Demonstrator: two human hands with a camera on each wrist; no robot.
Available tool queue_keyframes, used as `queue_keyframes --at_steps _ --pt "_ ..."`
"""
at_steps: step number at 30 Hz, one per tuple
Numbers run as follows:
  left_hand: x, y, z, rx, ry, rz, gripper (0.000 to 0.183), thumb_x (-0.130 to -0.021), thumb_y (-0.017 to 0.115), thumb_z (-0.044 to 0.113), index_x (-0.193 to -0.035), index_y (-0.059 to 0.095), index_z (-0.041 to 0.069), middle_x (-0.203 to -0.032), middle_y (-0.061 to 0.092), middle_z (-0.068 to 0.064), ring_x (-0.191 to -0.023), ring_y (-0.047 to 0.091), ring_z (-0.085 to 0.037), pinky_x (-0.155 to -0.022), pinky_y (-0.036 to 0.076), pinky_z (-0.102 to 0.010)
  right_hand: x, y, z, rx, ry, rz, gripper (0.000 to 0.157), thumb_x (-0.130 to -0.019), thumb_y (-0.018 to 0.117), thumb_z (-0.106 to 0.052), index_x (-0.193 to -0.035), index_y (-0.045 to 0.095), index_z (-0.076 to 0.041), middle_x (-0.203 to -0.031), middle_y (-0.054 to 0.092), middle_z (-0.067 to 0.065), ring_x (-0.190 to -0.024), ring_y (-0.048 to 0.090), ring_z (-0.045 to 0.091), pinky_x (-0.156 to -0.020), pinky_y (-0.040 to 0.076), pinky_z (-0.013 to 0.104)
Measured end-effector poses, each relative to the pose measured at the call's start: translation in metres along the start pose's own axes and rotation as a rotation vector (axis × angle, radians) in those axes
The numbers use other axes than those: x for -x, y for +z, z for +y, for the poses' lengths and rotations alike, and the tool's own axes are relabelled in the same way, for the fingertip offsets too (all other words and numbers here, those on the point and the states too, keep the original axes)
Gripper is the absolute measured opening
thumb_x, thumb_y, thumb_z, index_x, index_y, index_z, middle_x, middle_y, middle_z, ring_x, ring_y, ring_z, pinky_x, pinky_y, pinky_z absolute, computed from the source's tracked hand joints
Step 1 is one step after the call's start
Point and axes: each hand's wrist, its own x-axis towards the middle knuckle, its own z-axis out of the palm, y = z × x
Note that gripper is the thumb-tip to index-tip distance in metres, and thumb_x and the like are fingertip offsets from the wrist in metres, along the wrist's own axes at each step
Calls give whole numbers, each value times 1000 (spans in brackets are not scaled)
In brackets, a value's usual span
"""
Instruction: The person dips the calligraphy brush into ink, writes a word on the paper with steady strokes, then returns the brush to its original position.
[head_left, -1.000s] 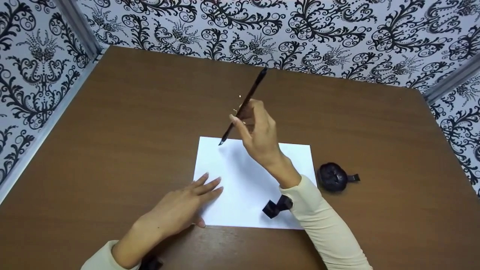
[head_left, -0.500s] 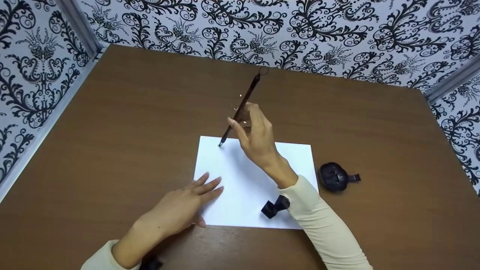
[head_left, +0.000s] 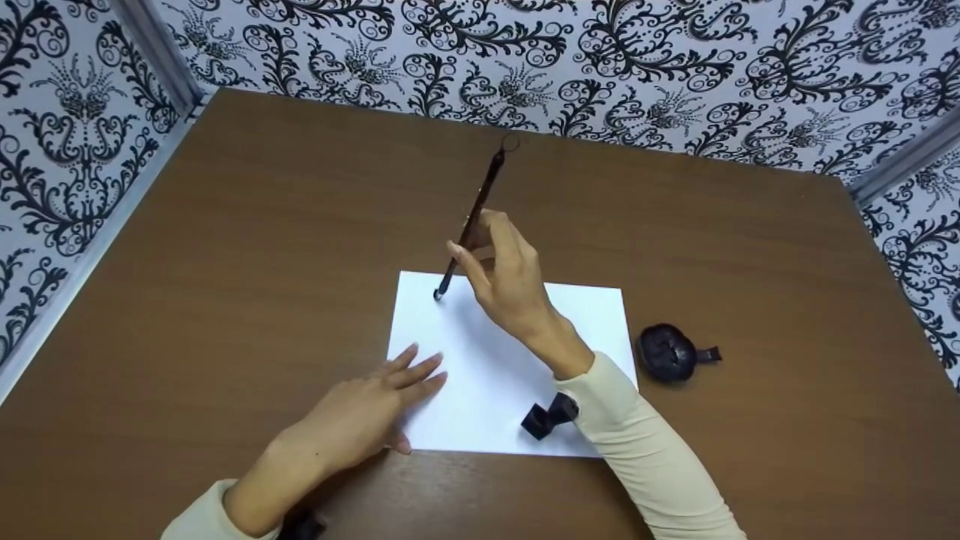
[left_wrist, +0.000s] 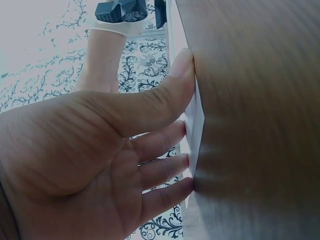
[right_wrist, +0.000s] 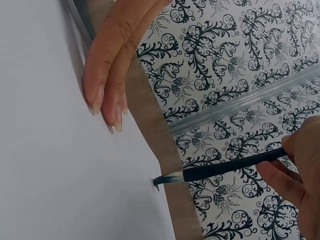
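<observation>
A white sheet of paper (head_left: 495, 375) lies on the brown table. My right hand (head_left: 506, 277) pinches a dark brush (head_left: 480, 199) between thumb and fingers, its handle leaning up and away. In the right wrist view the brush (right_wrist: 215, 170) shows a pale base of bristles and a black tip, which is right at the paper by a short dark mark (right_wrist: 157, 187). My left hand (head_left: 367, 412) rests on the paper's left edge, fingers spread and fairly straight. The left wrist view shows the fingertips (left_wrist: 182, 162) pressing at the paper's edge.
A round black container (head_left: 666, 354) with a small tab stands on the table (head_left: 787, 375) right of the paper. A black wrist camera (head_left: 550, 416) hangs below the right sleeve, over the paper. Walls with black scroll patterns (head_left: 487, 60) border the table's far and side edges.
My right hand has shifted slightly left and toward me with the brush, whose handle now stands steeper. A short dark stroke has appeared at the tip. The left hand stays put.
</observation>
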Motion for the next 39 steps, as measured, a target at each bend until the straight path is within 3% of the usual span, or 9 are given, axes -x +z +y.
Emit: queue_keyframes --at_steps 5,12,21,39 --pt "0 0 0 -2 2 -1 82 -67 75 31 -141 49 9 -151 36 -6 -138 30 -32 -61 54 -39 0 0 -3 11 -18 -24 29 -90 65 -5 -109 48 9 -90 56 14 -82 60 21 -61 52 26" --pt "0 0 0 -4 -4 -6 81 -67 76 30 -141 49 10 -151 36 -5 -138 29 -32 -63 54 -41 1 0 -9 -47 15 -73 29 -92 63 -7 -113 48 7 -91 57 13 -83 63 18 -67 52 17" --pt "0 -1 0 -3 -5 -10 81 -67 76 31 -140 49 10 -150 37 -5 -138 30 -32 -60 54 -40 1 0 -16 -66 5 -105 29 -92 62 -7 -114 49 7 -93 57 13 -84 64 18 -69 53 20" --pt "1 1 0 1 10 18 80 -67 78 29 -140 50 9 -150 38 -6 -137 31 -32 -59 54 -39 -1 -6 -31 -74 2 -183 27 -92 62 -8 -113 50 4 -88 58 8 -79 63 12 -64 50 13"
